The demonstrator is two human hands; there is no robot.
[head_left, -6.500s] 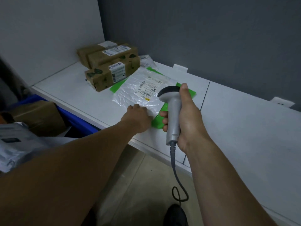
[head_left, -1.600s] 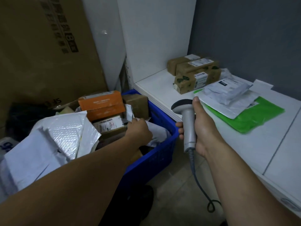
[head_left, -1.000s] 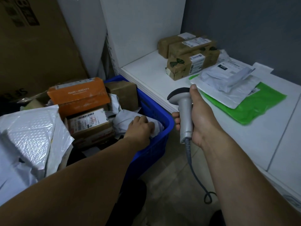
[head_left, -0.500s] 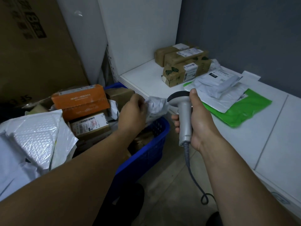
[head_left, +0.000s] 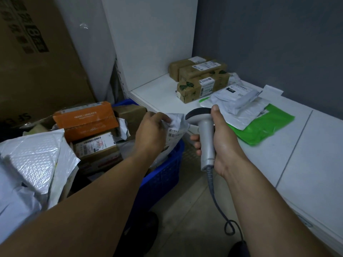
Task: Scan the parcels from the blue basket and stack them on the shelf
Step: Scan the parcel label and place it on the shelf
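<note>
Gripping a crumpled white mailer [head_left: 177, 127] by its top edge, the left hand [head_left: 150, 132] holds it over the near right corner of the blue basket [head_left: 167, 171], with the mailer's lower end reaching down toward the rim. A shipping label with a barcode faces up on the mailer, but its small print cannot be read. The right hand [head_left: 224, 143] is wrapped round the handle of a grey scanner [head_left: 205, 138] with the thumb on top of the head. The head sits just beside the mailer's upper edge. A grey cable [head_left: 217, 199] trails from the handle to the floor.

In the basket lies an orange box [head_left: 87, 120] with white lettering that starts "FRANY"; the rest is unclear. In front of it is a tan box [head_left: 96, 145] bearing a white label with barcodes and a red mark. A plain carton [head_left: 132, 115] stands at the back, and white bubble mailers [head_left: 35, 162] are heaped at the left.

On the white shelf [head_left: 157, 89], three leaf-printed boxes [head_left: 200, 84] are stacked near the corner, each with a white barcode label. Just beside them, pale bags [head_left: 233, 101] lie on a green bag [head_left: 267, 127]. The top one carries a black tag that looks like "OTO". A big cardboard box [head_left: 37, 58] behind the basket shows dark characters, too skewed to read.
</note>
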